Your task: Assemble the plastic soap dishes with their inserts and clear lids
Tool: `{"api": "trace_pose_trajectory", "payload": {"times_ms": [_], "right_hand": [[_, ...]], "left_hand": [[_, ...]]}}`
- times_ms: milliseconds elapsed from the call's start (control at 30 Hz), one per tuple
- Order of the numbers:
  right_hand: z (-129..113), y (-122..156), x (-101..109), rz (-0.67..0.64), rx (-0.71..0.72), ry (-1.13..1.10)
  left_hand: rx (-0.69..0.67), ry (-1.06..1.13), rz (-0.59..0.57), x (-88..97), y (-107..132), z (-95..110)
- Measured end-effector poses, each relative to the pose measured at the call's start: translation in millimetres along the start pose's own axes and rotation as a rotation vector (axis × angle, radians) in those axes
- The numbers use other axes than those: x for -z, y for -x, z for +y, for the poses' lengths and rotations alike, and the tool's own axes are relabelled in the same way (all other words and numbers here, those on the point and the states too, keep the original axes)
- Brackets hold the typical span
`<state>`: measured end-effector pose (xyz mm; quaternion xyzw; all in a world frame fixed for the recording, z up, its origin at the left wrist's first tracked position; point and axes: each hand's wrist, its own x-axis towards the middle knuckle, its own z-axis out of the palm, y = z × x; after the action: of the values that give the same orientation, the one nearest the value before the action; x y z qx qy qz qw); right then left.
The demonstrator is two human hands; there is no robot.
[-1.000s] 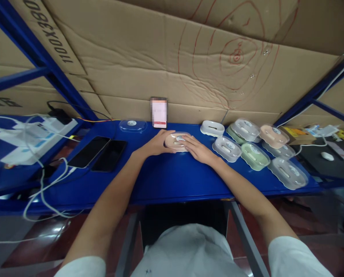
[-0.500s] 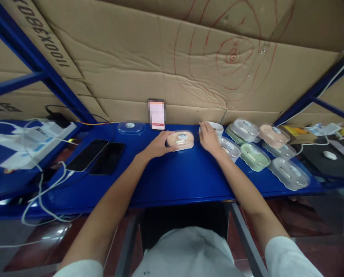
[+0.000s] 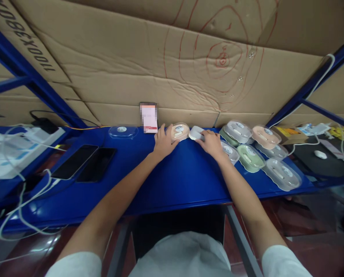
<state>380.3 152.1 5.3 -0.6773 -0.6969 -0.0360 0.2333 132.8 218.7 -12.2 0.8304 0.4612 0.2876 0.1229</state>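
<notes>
My left hand point(image 3: 164, 142) is closed around the left end of an oval peach box point(image 3: 181, 130) with a clear lid and a round label. The box rests at the back of the blue table. My right hand point(image 3: 212, 143) grips a white oval box point(image 3: 195, 133) by its right end, just right of the peach one, and its fingers cover part of it. Beside my right wrist lies a pale lidded box point(image 3: 229, 151). A green lidded box point(image 3: 250, 157) sits further right.
More lidded boxes stand at the right, among them a peach one point(image 3: 266, 137) and a clear grey one point(image 3: 283, 174). A phone point(image 3: 149, 117) leans on the cardboard wall point(image 3: 117, 88). At left are a clear lid point(image 3: 122, 132), two dark phones and a power strip point(image 3: 24, 154) with cables.
The white box has come left, close to the peach box, with my right hand on it. The peach box sits slightly further back, and my left hand has shifted on it. The camera view has shifted.
</notes>
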Motion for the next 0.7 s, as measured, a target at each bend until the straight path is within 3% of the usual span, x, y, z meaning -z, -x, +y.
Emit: {"api": "trace_pose_trajectory", "payload": {"times_ms": [167,333,700], "right_hand": [[-24.8,14.7,6.8,-0.187,0.185,-0.151],[-45.3,21.9,11.4,-0.303,0.353,-0.285],[-52.7,26.1,10.1,-0.320,0.449,-0.307]], "left_hand": [[-0.165,-0.014,-0.017,14.2,31.7,8.7],[-0.177,-0.042,-0.028,25.5,46.6,-7.8],[-0.311,-0.045,-0.085,13.0,-21.7,-29.1]]}}
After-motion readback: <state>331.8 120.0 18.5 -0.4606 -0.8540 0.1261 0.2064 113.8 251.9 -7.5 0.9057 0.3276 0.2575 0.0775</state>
